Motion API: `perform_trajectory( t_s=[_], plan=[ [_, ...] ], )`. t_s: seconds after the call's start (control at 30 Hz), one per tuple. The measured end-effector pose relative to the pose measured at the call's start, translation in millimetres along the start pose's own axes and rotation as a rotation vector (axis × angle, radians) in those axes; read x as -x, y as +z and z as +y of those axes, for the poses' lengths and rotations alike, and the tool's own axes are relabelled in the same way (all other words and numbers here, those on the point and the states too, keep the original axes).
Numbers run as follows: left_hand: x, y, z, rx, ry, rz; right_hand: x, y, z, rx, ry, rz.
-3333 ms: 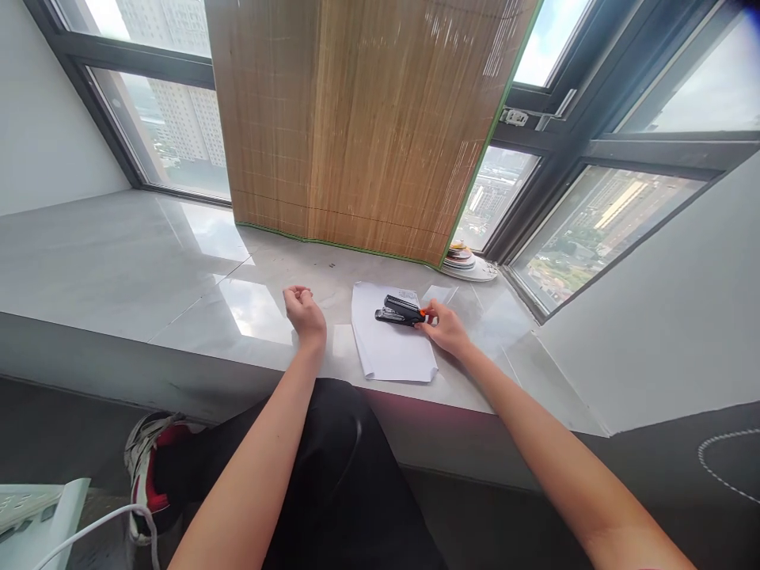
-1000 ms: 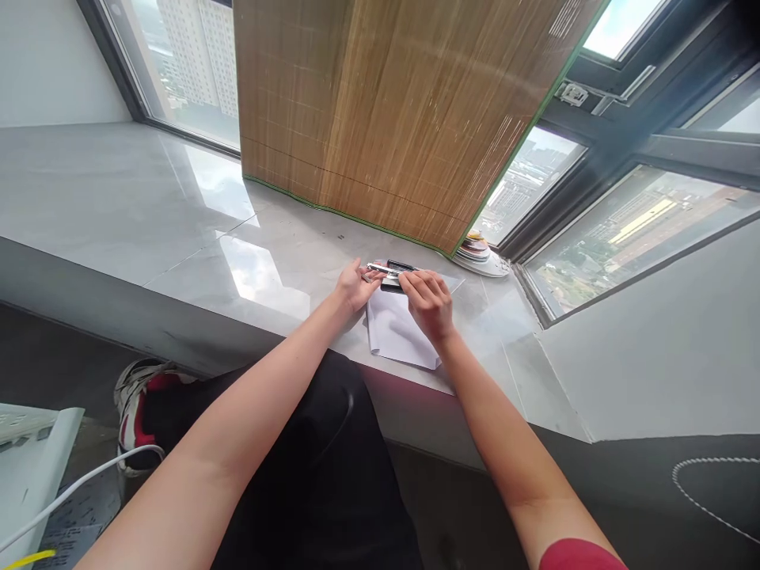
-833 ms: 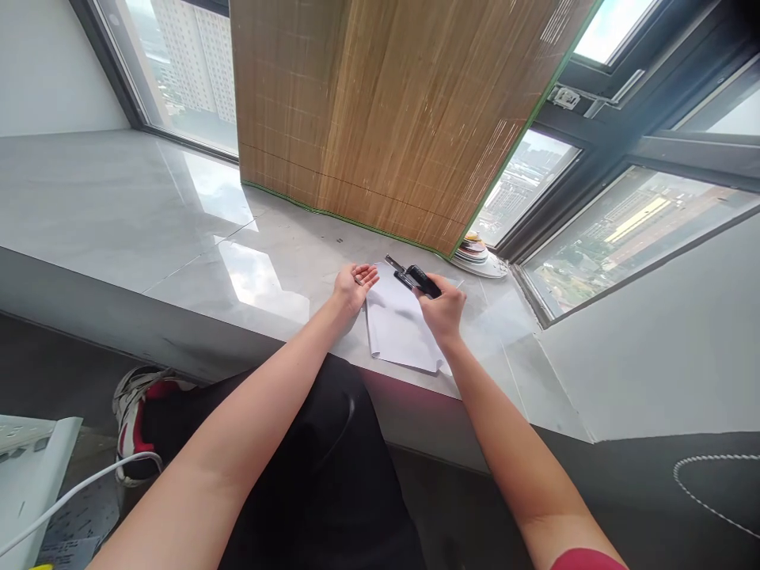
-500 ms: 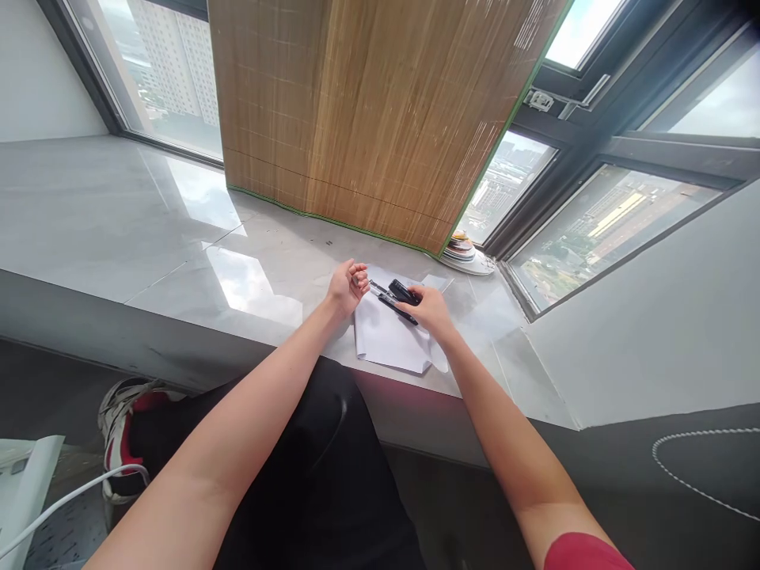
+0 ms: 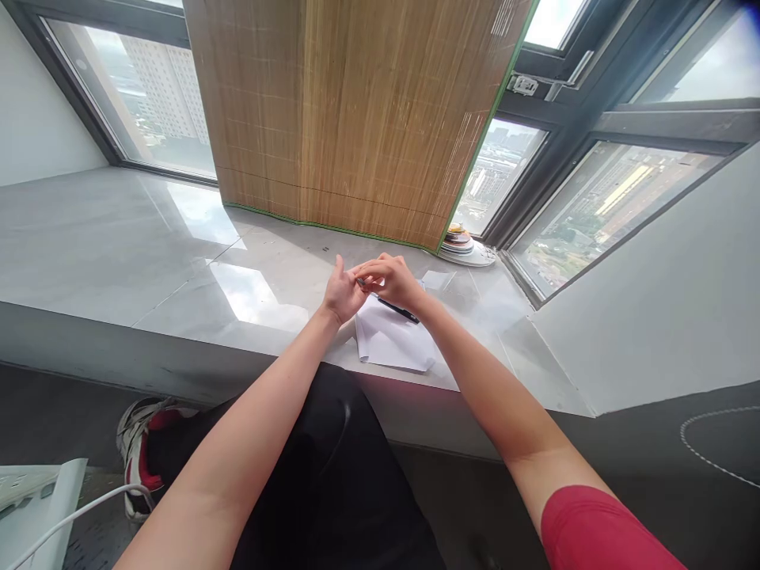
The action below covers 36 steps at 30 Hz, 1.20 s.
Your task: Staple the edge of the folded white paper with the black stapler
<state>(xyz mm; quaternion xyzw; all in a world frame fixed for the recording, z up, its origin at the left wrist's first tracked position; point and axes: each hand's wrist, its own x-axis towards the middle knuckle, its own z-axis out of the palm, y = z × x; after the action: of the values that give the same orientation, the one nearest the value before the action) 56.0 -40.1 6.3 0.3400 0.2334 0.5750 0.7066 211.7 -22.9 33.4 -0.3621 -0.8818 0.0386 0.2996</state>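
Note:
My left hand (image 5: pixel 345 294) is turned palm up above the windowsill, its thumb raised and its fingers loosely opened. Over that palm, my right hand (image 5: pixel 393 281) bends down with its fingertips pinched together, touching or almost touching the left fingers. A tiny dark bit shows at the right fingertips, too small to name. Under the hands lie white sheets of paper (image 5: pixel 392 339). On them rests a long black object (image 5: pixel 404 312), resembling part of an opened stapler; the right hand hides the rest of it.
A bamboo blind (image 5: pixel 356 119) with green edging hangs down to the tiled sill (image 5: pixel 285 261). Stacked plates or discs (image 5: pixel 469 252) stand in the window corner. A white cable (image 5: pixel 71 503) and a shoe (image 5: pixel 139 443) are at the lower left.
My left hand has opened from a loose fist to palm up. My right hand has left the black object and moved left, over the left palm. The camera view has tilted slightly.

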Motion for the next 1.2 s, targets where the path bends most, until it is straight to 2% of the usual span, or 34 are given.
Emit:
perform_trajectory(
  t_s=[0.1, 0.2, 0.27, 0.37, 0.4, 0.47, 0.57, 0.7, 0.8, 0.87, 0.97, 1.03, 1.07, 1.13, 1.2],
  plan=[
    [-0.7, 1.8, -0.9, -0.002, -0.019, -0.029, 6.9, -9.6, 5.9, -0.092, 0.020, 0.036],
    [-1.0, 3.4, -0.5, -0.033, 0.026, 0.055, 16.3, -29.3, 32.7, -0.156, 0.098, 0.154],
    [-2.2, 2.0, -0.2, -0.067, 0.091, 0.155, 22.9, -44.3, 67.6, -0.123, 0.225, 0.234],
    [-6.0, -3.2, -1.4, -0.067, 0.134, 0.260, 33.5, -61.3, 133.5, -0.041, 0.519, 0.235],
    [-7.4, -5.1, -2.3, -0.050, 0.134, 0.271, 37.7, -64.3, 154.3, -0.014, 0.639, 0.232],
    [-9.9, -8.2, -4.1, -0.009, 0.134, 0.268, 47.3, -65.7, 188.0, -0.006, 0.786, 0.241],
    [-11.2, -9.8, -5.8, 0.037, 0.141, 0.246, 61.2, -59.2, 214.6, -0.061, 0.909, 0.255],
    [-9.5, -8.1, -4.6, 0.088, 0.128, 0.230, 69.2, -50.8, 221.1, -0.064, 0.961, 0.215],
    [-8.0, -6.8, -2.0, 0.128, 0.136, 0.227, 68.1, -55.8, 217.4, -0.079, 0.939, 0.231],
    [-7.1, -7.3, 0.7, 0.128, 0.161, 0.253, 68.4, -62.9, 211.5, -0.071, 0.891, 0.372],
    [-6.4, -12.5, 5.4, 0.044, 0.248, 0.347, 76.8, -66.9, 194.8, -0.097, 0.905, 0.687],
    [-8.0, -19.2, 8.5, -0.074, 0.306, 0.442, 88.5, -59.1, 179.3, -0.211, 0.970, 0.770],
    [-10.1, -23.3, 10.0, -0.171, 0.312, 0.507, 95.1, -52.4, 171.4, -0.260, 0.993, 0.758],
    [-18.2, -32.5, 13.4, -0.481, 0.266, 0.626, 106.6, -36.9, 158.4, -0.258, 0.983, 0.700],
    [-32.0, -43.4, 18.1, -0.900, 0.221, 0.656, 112.5, -24.3, 152.4, -0.179, 0.923, 0.651]
  ],
)
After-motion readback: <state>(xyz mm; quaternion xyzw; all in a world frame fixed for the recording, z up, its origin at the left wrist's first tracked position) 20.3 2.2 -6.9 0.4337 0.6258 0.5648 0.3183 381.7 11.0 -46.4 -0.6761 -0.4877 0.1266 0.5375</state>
